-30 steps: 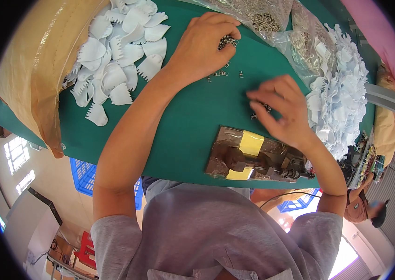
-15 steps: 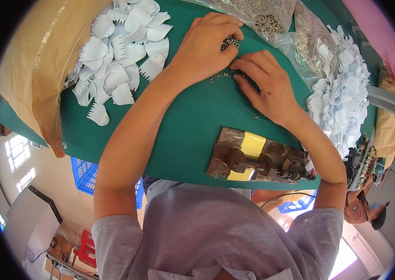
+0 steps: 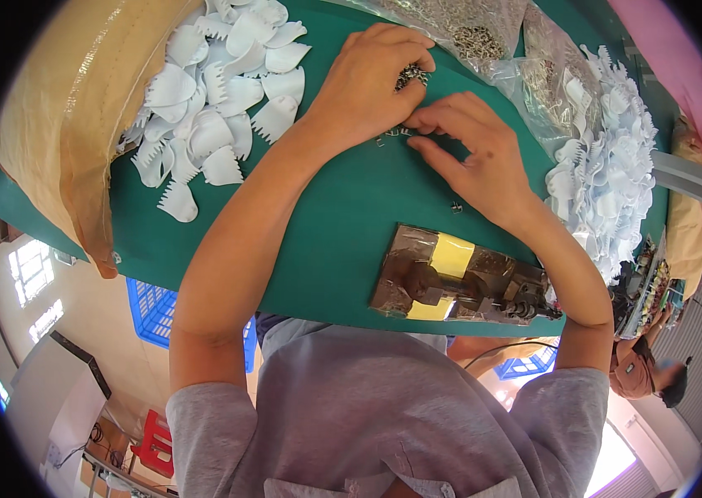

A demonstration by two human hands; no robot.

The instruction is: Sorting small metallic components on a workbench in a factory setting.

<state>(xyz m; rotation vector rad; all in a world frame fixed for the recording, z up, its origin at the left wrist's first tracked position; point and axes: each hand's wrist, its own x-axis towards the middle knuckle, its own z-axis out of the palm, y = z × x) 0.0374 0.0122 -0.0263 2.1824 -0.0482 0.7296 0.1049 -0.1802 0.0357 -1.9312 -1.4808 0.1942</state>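
Left hand (image 3: 367, 79) curled round metal clips (image 3: 410, 78), right hand (image 3: 479, 149) just beside, thumb and forefinger apart: apparent picking, calling for a fine pinch.

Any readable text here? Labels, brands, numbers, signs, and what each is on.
None readable.
Taped fixture: nothing legible.
Tan sack: nothing legible.
Clear bag: nothing legible.
Small metal pieces: too small to tell.
Background: too small or blurred.

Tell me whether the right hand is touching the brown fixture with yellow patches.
Apart. The head view shows green tabletop between the right hand and the brown fixture, with a small metal clip lying in that gap.
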